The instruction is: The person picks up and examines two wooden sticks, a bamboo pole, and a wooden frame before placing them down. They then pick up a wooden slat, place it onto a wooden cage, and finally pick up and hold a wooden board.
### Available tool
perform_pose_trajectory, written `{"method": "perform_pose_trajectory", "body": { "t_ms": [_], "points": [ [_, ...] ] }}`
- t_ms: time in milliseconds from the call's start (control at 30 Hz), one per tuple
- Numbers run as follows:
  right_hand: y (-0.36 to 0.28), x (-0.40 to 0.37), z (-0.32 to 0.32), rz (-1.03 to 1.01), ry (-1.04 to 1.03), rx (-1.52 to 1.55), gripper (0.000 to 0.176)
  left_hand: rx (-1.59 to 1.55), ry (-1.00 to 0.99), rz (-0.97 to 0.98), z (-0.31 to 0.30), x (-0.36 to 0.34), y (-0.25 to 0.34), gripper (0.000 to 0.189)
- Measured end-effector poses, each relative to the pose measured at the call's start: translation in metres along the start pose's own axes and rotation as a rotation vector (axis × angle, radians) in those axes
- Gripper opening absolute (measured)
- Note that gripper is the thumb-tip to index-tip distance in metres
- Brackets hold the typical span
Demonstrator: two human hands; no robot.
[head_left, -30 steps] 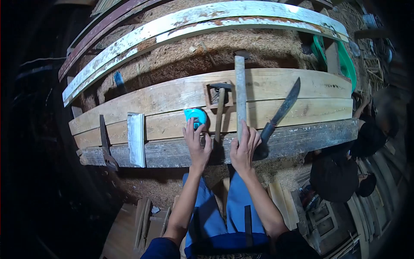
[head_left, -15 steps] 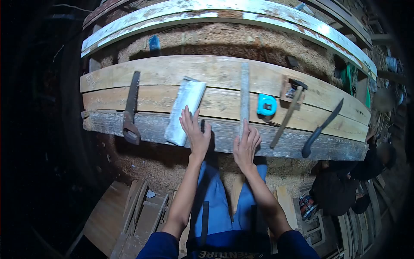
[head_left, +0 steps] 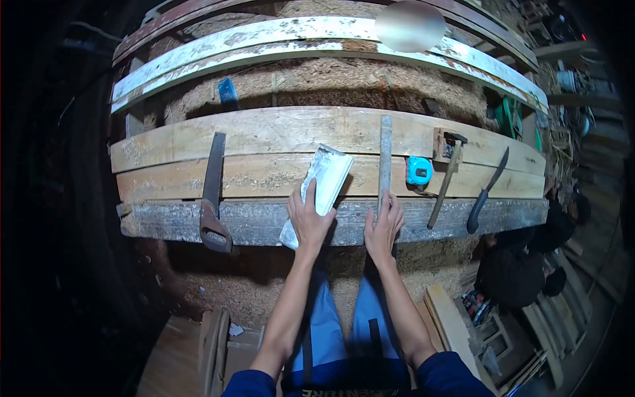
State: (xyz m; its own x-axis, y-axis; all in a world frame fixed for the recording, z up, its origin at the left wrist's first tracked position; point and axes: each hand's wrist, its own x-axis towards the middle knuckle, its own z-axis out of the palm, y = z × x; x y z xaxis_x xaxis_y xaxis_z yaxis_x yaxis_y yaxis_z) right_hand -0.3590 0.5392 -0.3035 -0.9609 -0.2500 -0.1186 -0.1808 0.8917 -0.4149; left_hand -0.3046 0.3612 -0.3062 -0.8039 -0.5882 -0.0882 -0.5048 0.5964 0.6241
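Observation:
My left hand (head_left: 309, 221) is closed around a white-painted piece of wood (head_left: 332, 173), thumb on its right side and fingers on its left. The piece lies aslant over the plank bench, its lower end partly hidden by the hand. At the lower end of a narrow grey strip (head_left: 385, 152), my right hand (head_left: 383, 228) rests with thumb and fingers apart, touching it loosely. A handsaw (head_left: 213, 178) lies to the left. Right of the strip are a turquoise tape measure (head_left: 419, 171), a hammer (head_left: 444, 185) and a dark-handled knife (head_left: 486, 195).
The plank bench (head_left: 159, 178) has a rough grey front board. A small wooden box (head_left: 439, 144) sits by the hammer head. Behind stands a worn white-painted beam (head_left: 278, 30) above wood shavings. A person in dark clothing (head_left: 512, 271) is at the lower right, near stacked timber.
My left hand has taken hold of the white piece and shifted it right, towards the grey strip. My right hand stays at the strip's lower end. The whole view has shifted slightly.

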Motion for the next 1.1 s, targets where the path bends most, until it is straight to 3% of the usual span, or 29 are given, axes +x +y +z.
{"method": "perform_pose_trajectory", "body": {
  "t_ms": [267, 333, 467, 533, 700, 833, 933, 967, 1067, 1100],
  "points": [
    [0.023, 0.043, 0.0, 0.123, 0.003, 0.186, 0.083, -0.036, -0.047, 0.068, 0.026, -0.017, 0.032, 0.088],
    [0.031, 0.048, -0.011, 0.011, 0.048, 0.263, 0.083, -0.087, -0.053, 0.101, 0.031, -0.016, 0.043, 0.09],
    [0.044, 0.033, -0.08, 0.138, 0.054, 0.37, 0.071, -0.059, -0.05, 0.187, 0.022, -0.019, 0.082, 0.088],
    [0.05, 0.029, -0.127, 0.095, 0.096, 0.489, 0.068, -0.037, -0.043, 0.234, 0.005, -0.018, 0.118, 0.083],
    [0.053, 0.026, -0.246, -0.07, 0.083, 0.571, 0.068, -0.041, -0.057, 0.35, -0.051, -0.03, 0.217, 0.085],
    [0.028, 0.043, -0.335, -0.255, 0.145, 0.465, 0.066, -0.039, -0.007, 0.286, -0.099, -0.042, 0.281, 0.087],
    [0.002, 0.055, -0.37, -0.511, 0.185, 0.328, 0.063, -0.138, 0.076, 0.408, -0.128, -0.055, 0.289, 0.069],
    [-0.011, 0.059, -0.38, -0.608, 0.216, 0.282, 0.061, -0.142, 0.057, 0.27, -0.142, -0.063, 0.295, 0.057],
    [-0.063, 0.059, -0.404, -0.774, 0.192, 0.215, 0.058, 0.029, 0.114, 0.175, -0.173, -0.087, 0.282, 0.052],
    [-0.077, 0.059, -0.406, -0.846, 0.176, 0.225, 0.058, 0.136, 0.043, 0.085, -0.203, -0.096, 0.294, 0.053]
  ]
}}
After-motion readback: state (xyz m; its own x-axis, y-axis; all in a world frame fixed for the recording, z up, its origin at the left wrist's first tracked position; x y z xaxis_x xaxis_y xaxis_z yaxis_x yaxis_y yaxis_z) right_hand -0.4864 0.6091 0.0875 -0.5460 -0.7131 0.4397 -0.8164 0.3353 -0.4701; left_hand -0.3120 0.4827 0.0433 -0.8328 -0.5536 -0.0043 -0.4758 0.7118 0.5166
